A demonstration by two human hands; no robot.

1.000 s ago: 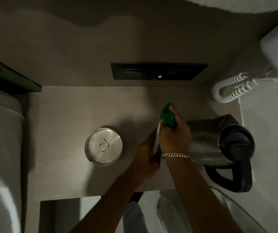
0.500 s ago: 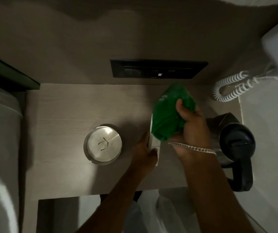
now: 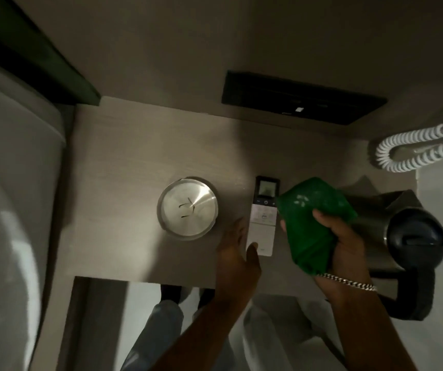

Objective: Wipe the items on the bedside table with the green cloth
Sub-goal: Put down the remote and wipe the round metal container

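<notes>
So here's where things stand: the bunched-up green cloth (image 3: 311,226) is balled in the right hand (image 3: 344,243), fingers wrapped tight around it, held just above the pale wood-grain counter (image 3: 124,162) between the slim white remote control with a small screen (image 3: 263,218) and the brushed steel kettle with the black lid and handle (image 3: 402,231). The cloth isn't touching the remote as far as I can tell, just hanging beside its right edge.

The left hand (image 3: 237,253) is down at the near end of the remote, fingers loosely spread, thumb tip on the bottom-left corner. That grip isn't closed around anything; it looks more like steadying or letting go than holding. The remote lies flat, screen end pointing to the wall.

Progress guess: somewhere in the middle. The remote seems to be the item being dealt with at the moment, but I can't tell from one shot if it's been wiped. The round shiny metal lidded dish (image 3: 187,208) sits off to the left, well apart from both hands, so I'd bet it's not done yet. The kettle is right by the cloth, so it's either next or finished, honestly can't say. Nothing visibly shows clean versus dusty in this dim light.
</notes>
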